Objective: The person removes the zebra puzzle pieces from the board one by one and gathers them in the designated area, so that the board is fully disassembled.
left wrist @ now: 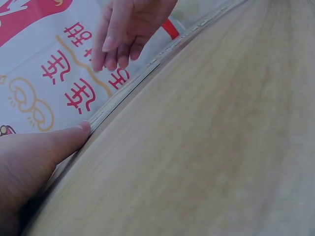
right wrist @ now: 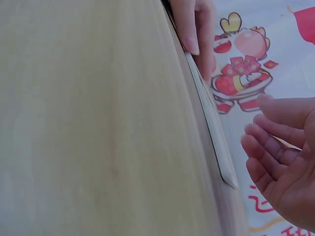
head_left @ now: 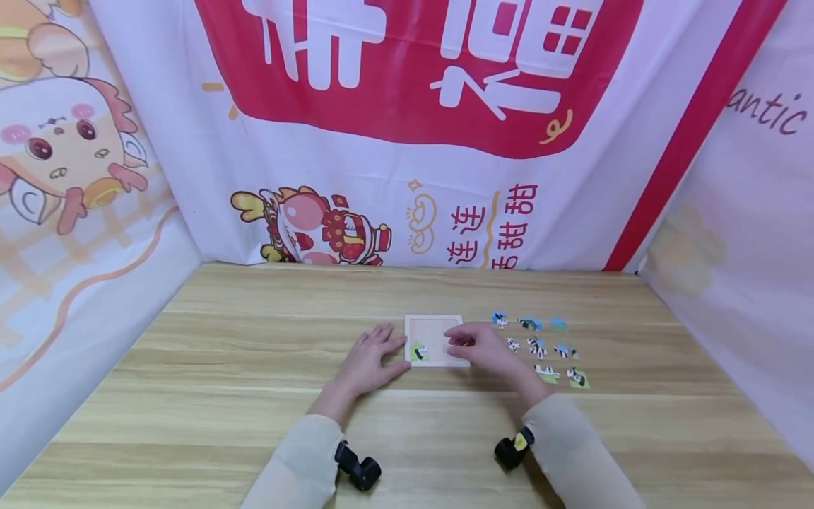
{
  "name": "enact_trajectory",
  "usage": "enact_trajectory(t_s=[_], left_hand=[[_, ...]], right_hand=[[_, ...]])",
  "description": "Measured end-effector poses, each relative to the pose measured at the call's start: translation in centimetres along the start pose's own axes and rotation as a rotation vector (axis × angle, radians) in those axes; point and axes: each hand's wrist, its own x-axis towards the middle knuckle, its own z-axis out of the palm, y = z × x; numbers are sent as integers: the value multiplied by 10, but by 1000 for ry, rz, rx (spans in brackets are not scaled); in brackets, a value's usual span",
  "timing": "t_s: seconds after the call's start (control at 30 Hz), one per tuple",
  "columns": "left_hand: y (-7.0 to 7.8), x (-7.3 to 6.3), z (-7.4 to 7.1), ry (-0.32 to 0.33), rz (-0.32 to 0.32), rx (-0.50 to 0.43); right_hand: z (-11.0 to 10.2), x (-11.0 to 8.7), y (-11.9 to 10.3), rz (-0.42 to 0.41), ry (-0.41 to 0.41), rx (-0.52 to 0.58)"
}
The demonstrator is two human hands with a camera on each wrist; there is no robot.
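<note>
A shallow white puzzle tray (head_left: 435, 364) lies flat on the wooden table, with a green puzzle piece (head_left: 418, 352) showing a black-and-white animal in its near-left corner. My left hand (head_left: 367, 362) rests on the table, thumb and fingertips right at the tray's left edge. In the left wrist view the left thumb (left wrist: 71, 140) touches that edge. Over the tray's right side hovers my right hand (head_left: 485, 346), raised above the table. Its fingers (right wrist: 270, 147) bend loosely in the right wrist view, with nothing between them and the thumb.
Right of the tray, several loose puzzle pieces (head_left: 537, 346) lie apart in rough rows, with blue, green and black-and-white prints. Printed cloth (head_left: 356, 162) hangs behind the table and along both sides. A black wrist camera (head_left: 359, 466) is strapped to each sleeve.
</note>
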Motion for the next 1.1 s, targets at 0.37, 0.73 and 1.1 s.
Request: enact_trajectory(t_s=[0.37, 0.73, 1.1], left_hand=[[-1, -2, -1, -27, -3, 12], [0, -1, -1, -33, -12, 6], [0, -2, -2, -30, -17, -7]], right_hand=[[31, 13, 3, -25, -5, -31], [41, 16, -1, -31, 8, -134], [47, 20, -8, 39, 26, -108]])
